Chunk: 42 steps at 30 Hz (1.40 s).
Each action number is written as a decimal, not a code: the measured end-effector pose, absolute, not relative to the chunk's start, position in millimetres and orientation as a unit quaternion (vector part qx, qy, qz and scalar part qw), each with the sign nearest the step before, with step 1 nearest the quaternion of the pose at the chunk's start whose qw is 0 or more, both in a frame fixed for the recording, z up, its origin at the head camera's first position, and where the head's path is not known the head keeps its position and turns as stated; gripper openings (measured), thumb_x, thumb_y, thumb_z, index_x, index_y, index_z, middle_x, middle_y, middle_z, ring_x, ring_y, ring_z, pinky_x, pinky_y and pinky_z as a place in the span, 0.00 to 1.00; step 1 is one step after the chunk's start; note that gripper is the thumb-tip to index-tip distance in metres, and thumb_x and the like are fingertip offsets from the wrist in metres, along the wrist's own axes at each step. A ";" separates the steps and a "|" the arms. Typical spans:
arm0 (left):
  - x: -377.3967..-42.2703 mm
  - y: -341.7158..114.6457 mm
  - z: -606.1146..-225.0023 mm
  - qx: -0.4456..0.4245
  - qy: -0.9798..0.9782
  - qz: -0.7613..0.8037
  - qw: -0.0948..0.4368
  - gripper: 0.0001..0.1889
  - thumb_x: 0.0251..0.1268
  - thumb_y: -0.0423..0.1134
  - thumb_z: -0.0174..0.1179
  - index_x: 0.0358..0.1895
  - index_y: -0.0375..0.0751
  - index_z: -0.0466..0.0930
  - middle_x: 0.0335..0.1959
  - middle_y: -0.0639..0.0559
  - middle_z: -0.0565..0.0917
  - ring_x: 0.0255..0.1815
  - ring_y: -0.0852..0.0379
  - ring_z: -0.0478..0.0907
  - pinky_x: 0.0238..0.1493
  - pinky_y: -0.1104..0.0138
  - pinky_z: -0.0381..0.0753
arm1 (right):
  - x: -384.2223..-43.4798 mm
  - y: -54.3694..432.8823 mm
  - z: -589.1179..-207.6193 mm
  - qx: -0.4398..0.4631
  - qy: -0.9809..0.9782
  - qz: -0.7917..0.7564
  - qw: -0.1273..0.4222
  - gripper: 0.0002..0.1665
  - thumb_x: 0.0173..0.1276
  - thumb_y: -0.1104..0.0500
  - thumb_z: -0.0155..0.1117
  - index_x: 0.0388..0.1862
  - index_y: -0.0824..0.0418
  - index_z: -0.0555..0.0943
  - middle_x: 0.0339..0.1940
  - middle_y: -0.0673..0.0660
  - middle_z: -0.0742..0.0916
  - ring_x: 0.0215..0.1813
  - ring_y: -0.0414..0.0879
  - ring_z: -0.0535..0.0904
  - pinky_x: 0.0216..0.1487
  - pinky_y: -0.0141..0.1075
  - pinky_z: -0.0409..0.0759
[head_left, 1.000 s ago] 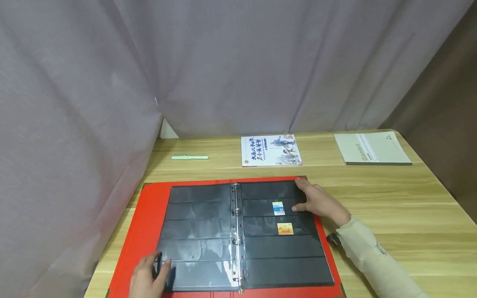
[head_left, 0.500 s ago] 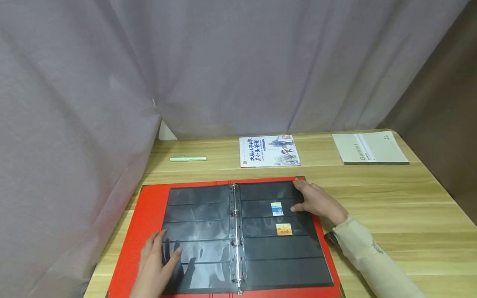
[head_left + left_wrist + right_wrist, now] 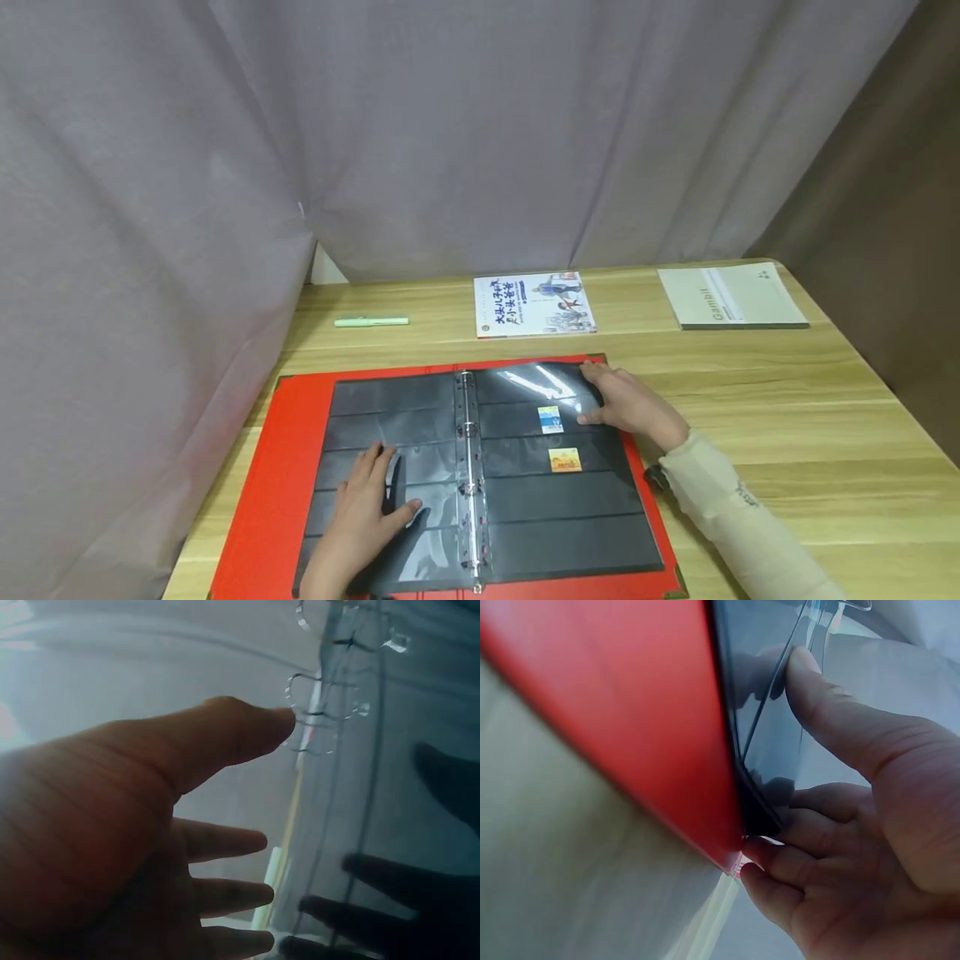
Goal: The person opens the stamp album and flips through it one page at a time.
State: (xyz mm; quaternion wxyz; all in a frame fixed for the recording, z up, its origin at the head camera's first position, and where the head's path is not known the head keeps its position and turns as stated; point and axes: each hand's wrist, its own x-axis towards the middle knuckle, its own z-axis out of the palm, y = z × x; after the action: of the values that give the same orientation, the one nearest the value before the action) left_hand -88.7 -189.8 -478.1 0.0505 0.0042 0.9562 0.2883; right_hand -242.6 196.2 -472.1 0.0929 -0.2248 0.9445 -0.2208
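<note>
A red ring-bound stamp album (image 3: 262, 467) lies spread on the table, with black pocket pages on both sides of its metal rings (image 3: 471, 450). On the right page (image 3: 570, 537) are a blue-and-white stamp (image 3: 551, 420) and an orange-yellow stamp (image 3: 565, 460). My right hand (image 3: 633, 404) holds that page at its top right corner; in the right wrist view the thumb (image 3: 832, 705) lies over the page and the fingers (image 3: 787, 862) curl at its corner. My left hand (image 3: 360, 512) is over the left page (image 3: 397, 396), fingers spread, reflected in the glossy pockets. Whether it touches cannot be told.
Along the back of the wooden table (image 3: 787, 417) lie a light green pen (image 3: 371, 322), a white illustrated booklet (image 3: 534, 305) and a pale Gambit notebook (image 3: 731, 297). A grey curtain (image 3: 465, 142) hangs behind and at the left.
My left hand has moved from the left page's outer edge up and right over its middle. My right hand stays at the corner, while bright glare now shows on the right page's top.
</note>
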 end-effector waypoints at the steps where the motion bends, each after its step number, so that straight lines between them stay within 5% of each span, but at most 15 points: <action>1: -88.9 -188.4 -479.1 0.005 0.956 0.288 0.059 0.44 0.57 0.48 0.75 0.74 0.35 0.65 0.76 0.28 0.59 0.75 0.24 0.52 0.63 0.24 0.51 | -241.8 195.7 -472.2 -0.225 0.944 -0.222 0.092 0.53 0.56 0.53 0.81 0.71 0.79 0.66 0.68 0.75 0.75 0.65 0.66 0.75 0.64 0.58 0.73; 9: -89.8 -180.5 -484.7 0.009 0.959 0.275 0.071 0.44 0.52 0.48 0.78 0.72 0.38 0.69 0.76 0.29 0.59 0.75 0.21 0.49 0.62 0.21 0.45 | -239.6 191.8 -470.1 -0.230 0.945 -0.215 0.082 0.46 0.55 0.56 0.82 0.66 0.76 0.71 0.49 0.67 0.84 0.42 0.54 0.79 0.48 0.52 0.80; 21: -90.9 -177.2 -484.8 0.007 0.962 0.261 0.077 0.45 0.51 0.50 0.78 0.72 0.36 0.69 0.77 0.29 0.58 0.76 0.22 0.47 0.62 0.22 0.44 | -236.0 180.9 -463.7 -0.188 0.954 -0.227 0.050 0.40 0.50 0.64 0.83 0.61 0.74 0.77 0.36 0.61 0.87 0.34 0.52 0.77 0.39 0.48 0.79; 27: -90.0 -178.1 -486.0 0.011 0.963 0.259 0.075 0.45 0.52 0.50 0.78 0.72 0.36 0.69 0.77 0.29 0.58 0.76 0.22 0.48 0.63 0.22 0.44 | -230.5 181.1 -466.1 -0.176 0.946 -0.273 0.021 0.48 0.47 0.70 0.81 0.69 0.72 0.71 0.51 0.70 0.85 0.48 0.63 0.82 0.52 0.57 0.80; 32: -89.6 -177.5 -487.3 0.010 0.961 0.267 0.074 0.45 0.52 0.50 0.78 0.72 0.36 0.69 0.77 0.29 0.57 0.76 0.22 0.47 0.63 0.22 0.43 | -224.0 184.8 -468.9 -0.171 0.940 -0.297 0.001 0.49 0.48 0.76 0.74 0.72 0.73 0.67 0.71 0.76 0.71 0.69 0.73 0.69 0.66 0.62 0.69; 37: -89.9 -177.4 -486.9 0.010 0.961 0.267 0.071 0.45 0.51 0.49 0.78 0.71 0.36 0.69 0.77 0.29 0.58 0.76 0.22 0.47 0.63 0.22 0.44 | -212.1 189.4 -466.8 -0.173 0.933 -0.314 0.008 0.48 0.53 0.76 0.70 0.74 0.72 0.65 0.76 0.75 0.63 0.74 0.73 0.60 0.69 0.64 0.62; 42: -89.9 -177.6 -486.7 0.008 0.962 0.265 0.071 0.45 0.51 0.50 0.78 0.71 0.36 0.69 0.77 0.30 0.58 0.76 0.22 0.48 0.63 0.23 0.44 | -197.1 193.4 -460.1 -0.194 0.930 -0.311 0.009 0.48 0.56 0.76 0.70 0.76 0.70 0.63 0.79 0.73 0.59 0.72 0.73 0.62 0.66 0.66 0.64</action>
State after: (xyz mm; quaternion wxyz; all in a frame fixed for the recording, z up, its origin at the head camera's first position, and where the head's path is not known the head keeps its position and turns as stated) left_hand -89.9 -177.6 -486.7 0.0710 0.0083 0.9616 0.2651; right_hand -197.1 193.4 -460.1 0.0092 -0.1943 0.9303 -0.3110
